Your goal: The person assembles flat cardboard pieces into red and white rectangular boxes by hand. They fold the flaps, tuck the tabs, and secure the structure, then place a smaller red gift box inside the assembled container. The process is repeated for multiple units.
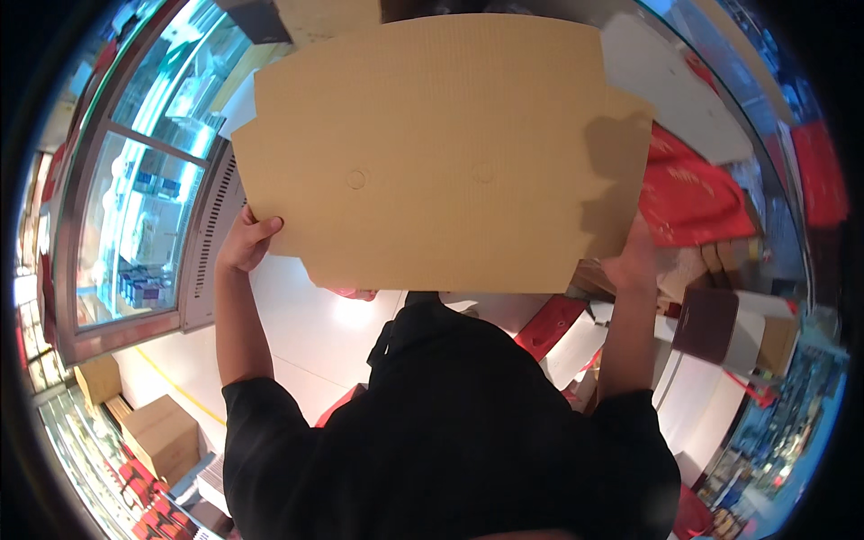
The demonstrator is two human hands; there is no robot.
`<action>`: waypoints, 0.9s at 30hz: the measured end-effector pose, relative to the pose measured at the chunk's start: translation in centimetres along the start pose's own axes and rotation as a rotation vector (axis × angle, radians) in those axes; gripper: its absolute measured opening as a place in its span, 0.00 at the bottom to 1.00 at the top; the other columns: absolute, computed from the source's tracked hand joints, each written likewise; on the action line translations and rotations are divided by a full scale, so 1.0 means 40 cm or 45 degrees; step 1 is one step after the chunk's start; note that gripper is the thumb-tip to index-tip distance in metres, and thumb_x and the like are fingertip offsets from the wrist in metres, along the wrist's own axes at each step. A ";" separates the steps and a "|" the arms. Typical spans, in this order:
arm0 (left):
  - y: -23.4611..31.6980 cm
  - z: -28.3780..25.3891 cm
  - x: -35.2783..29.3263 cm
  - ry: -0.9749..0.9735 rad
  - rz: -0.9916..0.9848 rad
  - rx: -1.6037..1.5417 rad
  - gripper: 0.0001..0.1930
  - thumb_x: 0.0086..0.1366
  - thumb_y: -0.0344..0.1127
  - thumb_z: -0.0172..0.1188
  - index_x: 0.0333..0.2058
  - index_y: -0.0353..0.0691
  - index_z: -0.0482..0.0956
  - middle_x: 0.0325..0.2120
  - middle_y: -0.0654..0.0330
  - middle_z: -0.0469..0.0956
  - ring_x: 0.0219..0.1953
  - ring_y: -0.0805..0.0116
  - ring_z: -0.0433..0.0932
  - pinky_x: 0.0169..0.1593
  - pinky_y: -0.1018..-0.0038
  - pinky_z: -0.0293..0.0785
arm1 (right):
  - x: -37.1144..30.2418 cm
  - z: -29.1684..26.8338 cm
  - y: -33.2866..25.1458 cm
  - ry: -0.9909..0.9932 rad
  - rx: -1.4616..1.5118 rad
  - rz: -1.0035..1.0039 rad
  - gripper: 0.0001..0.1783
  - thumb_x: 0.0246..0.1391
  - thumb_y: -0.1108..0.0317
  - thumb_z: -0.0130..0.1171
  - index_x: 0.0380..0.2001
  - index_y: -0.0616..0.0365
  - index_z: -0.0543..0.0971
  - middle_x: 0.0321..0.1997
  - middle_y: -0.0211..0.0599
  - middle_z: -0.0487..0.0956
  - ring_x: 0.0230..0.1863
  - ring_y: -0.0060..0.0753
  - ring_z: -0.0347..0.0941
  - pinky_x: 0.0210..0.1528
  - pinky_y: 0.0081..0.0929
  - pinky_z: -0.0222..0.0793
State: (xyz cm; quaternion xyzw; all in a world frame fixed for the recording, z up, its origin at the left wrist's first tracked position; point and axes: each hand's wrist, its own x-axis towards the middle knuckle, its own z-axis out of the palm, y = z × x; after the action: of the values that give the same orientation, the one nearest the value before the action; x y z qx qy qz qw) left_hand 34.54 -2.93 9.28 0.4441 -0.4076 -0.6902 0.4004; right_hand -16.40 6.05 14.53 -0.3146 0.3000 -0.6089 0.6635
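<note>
Head view: a brown cardboard sheet (432,108) is held ahead of the person (450,432), blocking what lies behind. Both arms (243,324) reach forward, left hand (245,243) at its lower left corner, right hand (633,258) at its right edge. A lit glass case (157,144) stands left; red material (697,198) lies right. The left grip pinches the sheet, thumb (272,224) in front; the right grip's closure I cannot tell.

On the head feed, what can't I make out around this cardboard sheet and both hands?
All in the head view:
- Left hand: most fingers, hidden behind the cardboard sheet.
- Right hand: how its fingers meet the sheet; blur and shadow obscure them.
- Sheet's far face: turned from the camera.
- Small goods in the left display case: too small to identify.
</note>
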 end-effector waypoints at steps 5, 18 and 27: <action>0.059 0.144 -0.077 0.097 0.152 0.133 0.22 0.50 0.29 0.63 0.45 0.36 0.70 0.41 0.60 0.75 0.44 0.70 0.73 0.50 0.73 0.67 | -0.163 -0.099 -0.059 0.209 -0.451 0.085 0.27 0.45 0.77 0.58 0.51 0.63 0.65 0.47 0.38 0.73 0.45 0.28 0.71 0.46 0.27 0.68; -0.101 0.471 -0.056 0.031 0.360 -0.678 0.32 0.64 0.57 0.39 0.59 0.39 0.55 0.59 0.60 0.56 0.58 0.62 0.57 0.59 0.65 0.51 | -0.287 -0.044 0.096 0.412 -0.078 -0.726 0.29 0.63 0.60 0.36 0.62 0.64 0.49 0.66 0.41 0.51 0.67 0.34 0.45 0.65 0.28 0.39; -0.074 0.566 -0.023 0.123 0.434 -0.246 0.33 0.64 0.55 0.42 0.58 0.36 0.56 0.57 0.53 0.60 0.58 0.57 0.59 0.59 0.62 0.56 | -0.413 -0.084 0.037 0.536 -0.314 -0.415 0.24 0.60 0.59 0.43 0.56 0.59 0.61 0.49 0.30 0.68 0.50 0.21 0.61 0.52 0.23 0.57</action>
State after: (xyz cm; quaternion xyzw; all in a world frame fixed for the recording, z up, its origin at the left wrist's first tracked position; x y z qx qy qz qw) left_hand 12.97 3.61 13.00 0.3608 -0.3892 -0.6261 0.5713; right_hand -19.42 22.41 11.52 -0.3038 0.4481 -0.7184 0.4368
